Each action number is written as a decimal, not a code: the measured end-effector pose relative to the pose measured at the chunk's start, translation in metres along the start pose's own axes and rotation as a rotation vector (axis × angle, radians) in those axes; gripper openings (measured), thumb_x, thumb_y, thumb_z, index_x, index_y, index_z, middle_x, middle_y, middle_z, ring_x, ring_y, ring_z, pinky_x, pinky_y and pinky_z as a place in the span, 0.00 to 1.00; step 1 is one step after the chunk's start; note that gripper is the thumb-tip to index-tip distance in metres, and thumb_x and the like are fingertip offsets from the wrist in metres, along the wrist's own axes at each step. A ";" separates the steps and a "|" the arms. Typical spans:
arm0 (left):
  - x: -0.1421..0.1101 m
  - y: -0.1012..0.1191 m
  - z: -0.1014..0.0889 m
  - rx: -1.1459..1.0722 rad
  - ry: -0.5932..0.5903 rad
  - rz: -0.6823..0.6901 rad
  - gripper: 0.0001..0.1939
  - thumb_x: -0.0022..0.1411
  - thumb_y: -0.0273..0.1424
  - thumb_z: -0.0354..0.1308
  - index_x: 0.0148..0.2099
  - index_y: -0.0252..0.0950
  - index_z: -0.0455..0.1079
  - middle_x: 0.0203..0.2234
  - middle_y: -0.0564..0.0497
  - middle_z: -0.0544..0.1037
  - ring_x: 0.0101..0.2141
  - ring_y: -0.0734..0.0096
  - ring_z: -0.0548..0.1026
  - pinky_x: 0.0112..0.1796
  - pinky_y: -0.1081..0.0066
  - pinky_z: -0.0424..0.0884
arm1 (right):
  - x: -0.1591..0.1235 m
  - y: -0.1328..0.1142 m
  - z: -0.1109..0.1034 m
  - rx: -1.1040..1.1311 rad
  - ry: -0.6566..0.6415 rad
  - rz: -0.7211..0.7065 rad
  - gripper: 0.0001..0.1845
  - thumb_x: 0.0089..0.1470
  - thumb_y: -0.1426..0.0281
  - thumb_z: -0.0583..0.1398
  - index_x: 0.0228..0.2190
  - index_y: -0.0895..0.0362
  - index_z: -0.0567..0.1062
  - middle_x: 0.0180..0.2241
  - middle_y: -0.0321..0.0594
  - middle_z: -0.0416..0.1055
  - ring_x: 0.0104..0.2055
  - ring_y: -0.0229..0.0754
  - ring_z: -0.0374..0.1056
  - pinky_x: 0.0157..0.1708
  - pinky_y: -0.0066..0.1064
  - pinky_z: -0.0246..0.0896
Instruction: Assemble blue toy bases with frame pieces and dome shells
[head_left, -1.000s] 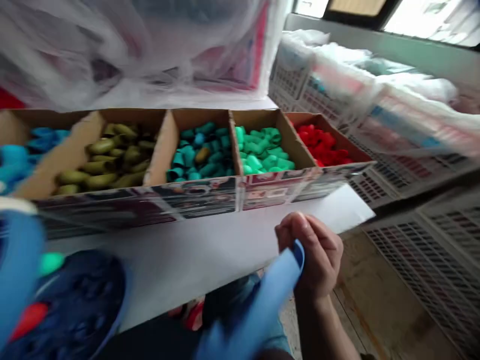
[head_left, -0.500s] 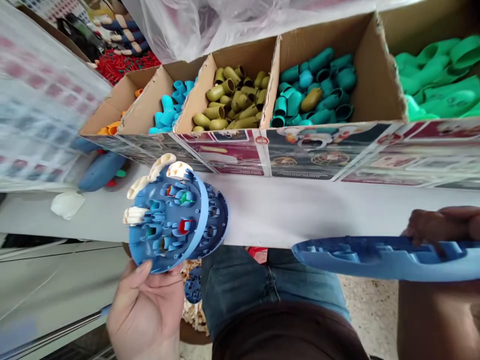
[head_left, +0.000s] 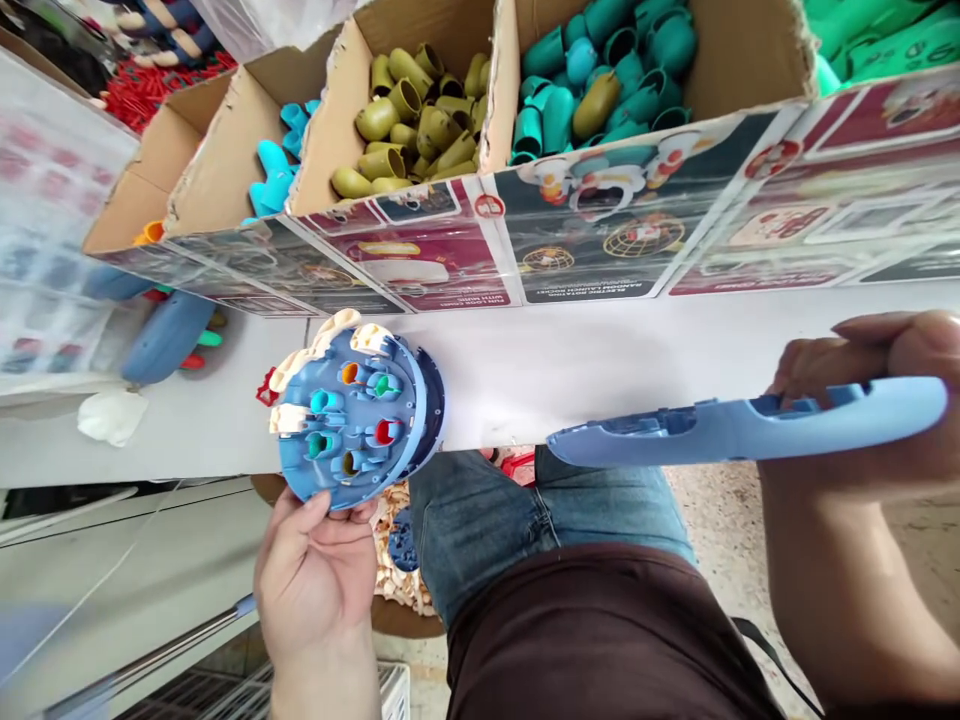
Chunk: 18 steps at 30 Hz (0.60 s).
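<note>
My left hand [head_left: 319, 560] grips the lower edge of a round blue plastic shell [head_left: 360, 420] at the table's front edge. Orange, teal, green, red and olive cups sit inside this shell, and cream plastic pieces [head_left: 289, 420] line its left and upper rim. A second, darker blue shell part [head_left: 436, 400] lies behind its right side. Off to the right, my right hand [head_left: 877, 360] is closed around a long blue shell half [head_left: 735, 432], held edge-on above the table front. Some of its fingers are hidden behind that shell.
An open cardboard box row [head_left: 420, 250] spans the back, with olive cups [head_left: 427, 120], teal cups [head_left: 600, 90], light-blue and green parts. A finished-looking blue toy [head_left: 166, 335] and crumpled white piece [head_left: 112, 415] lie left. Below, a container [head_left: 409, 625] holds cream pieces.
The camera view has shifted, so the boxes sit higher. My right hand has raised its shell half and brought it slightly left. My left hand still holds the round shell.
</note>
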<state>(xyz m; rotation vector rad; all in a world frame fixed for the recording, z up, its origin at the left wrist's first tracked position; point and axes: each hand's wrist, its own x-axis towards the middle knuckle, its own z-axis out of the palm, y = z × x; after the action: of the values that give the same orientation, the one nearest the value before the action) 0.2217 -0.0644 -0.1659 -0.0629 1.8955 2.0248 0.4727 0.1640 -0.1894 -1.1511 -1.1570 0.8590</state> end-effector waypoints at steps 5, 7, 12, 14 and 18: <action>0.009 -0.002 -0.005 0.059 -0.019 0.017 0.12 0.43 0.24 0.66 0.35 0.34 0.76 0.31 0.53 0.80 0.28 0.71 0.73 0.23 0.75 0.72 | -0.002 0.001 0.018 0.178 0.280 -0.239 0.11 0.44 0.71 0.57 0.18 0.58 0.78 0.13 0.29 0.64 0.13 0.31 0.54 0.14 0.25 0.45; 0.013 -0.001 -0.006 0.094 -0.040 0.025 0.13 0.42 0.24 0.66 0.35 0.34 0.76 0.30 0.53 0.80 0.27 0.71 0.74 0.23 0.75 0.73 | 0.000 0.005 0.019 0.206 0.269 -0.218 0.10 0.44 0.72 0.58 0.19 0.58 0.78 0.12 0.28 0.62 0.12 0.31 0.52 0.11 0.27 0.42; 0.017 0.004 -0.006 0.163 -0.069 0.027 0.15 0.40 0.25 0.68 0.36 0.34 0.78 0.30 0.53 0.81 0.26 0.71 0.76 0.23 0.76 0.73 | -0.004 0.006 0.015 0.251 0.231 -0.219 0.11 0.50 0.73 0.59 0.21 0.59 0.79 0.17 0.30 0.69 0.14 0.30 0.56 0.13 0.27 0.45; 0.019 0.004 -0.008 0.188 -0.048 0.030 0.16 0.39 0.25 0.69 0.36 0.35 0.79 0.30 0.54 0.81 0.26 0.71 0.76 0.22 0.75 0.73 | -0.007 0.005 0.015 0.245 0.206 -0.223 0.12 0.53 0.73 0.59 0.22 0.59 0.80 0.17 0.30 0.68 0.16 0.30 0.59 0.15 0.27 0.48; 0.025 0.001 -0.016 0.288 0.107 0.233 0.20 0.37 0.25 0.74 0.38 0.39 0.80 0.28 0.56 0.80 0.25 0.72 0.74 0.26 0.72 0.72 | -0.013 -0.001 0.018 0.270 0.130 -0.253 0.15 0.59 0.70 0.57 0.25 0.58 0.79 0.15 0.29 0.61 0.13 0.31 0.55 0.15 0.26 0.46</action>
<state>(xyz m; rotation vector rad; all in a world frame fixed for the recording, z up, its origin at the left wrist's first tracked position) 0.1943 -0.0737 -0.1735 0.1325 2.3387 1.8969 0.4518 0.1557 -0.1915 -0.8078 -1.0182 0.7093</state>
